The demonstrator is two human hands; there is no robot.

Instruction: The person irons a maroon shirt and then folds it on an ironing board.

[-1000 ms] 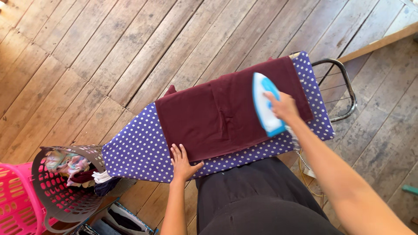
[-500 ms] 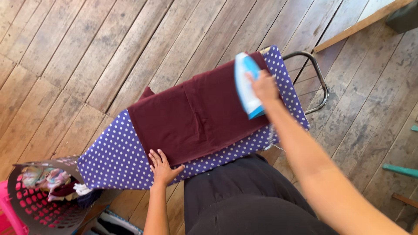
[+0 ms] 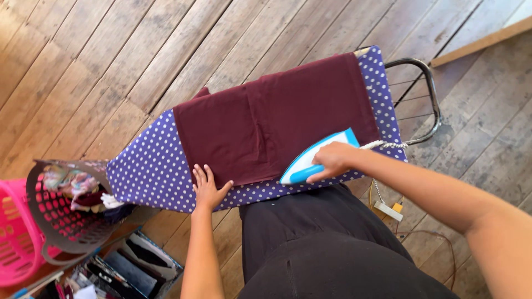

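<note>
A dark maroon garment point(image 3: 271, 119) lies flat across a purple ironing board point(image 3: 147, 169) with white dots. My right hand point(image 3: 331, 159) grips the handle of a white and blue iron point(image 3: 310, 160), which rests on the garment's near edge with its tip pointing left. My left hand point(image 3: 208, 188) lies flat, fingers apart, on the near left corner of the garment and the board cover. A braided cord point(image 3: 388, 145) runs from the iron's back toward the right.
A grey laundry basket point(image 3: 61, 221) with mixed clothes stands by the board's narrow end, a pink basket point(image 3: 14, 238) beside it. The board's metal iron rest point(image 3: 426, 99) sticks out at the right. A box of items point(image 3: 122, 268) sits on the wooden plank floor below.
My right hand has brought the iron from the far right end of the garment down to its near edge and turned it sideways. My left hand has stayed on the garment's corner.
</note>
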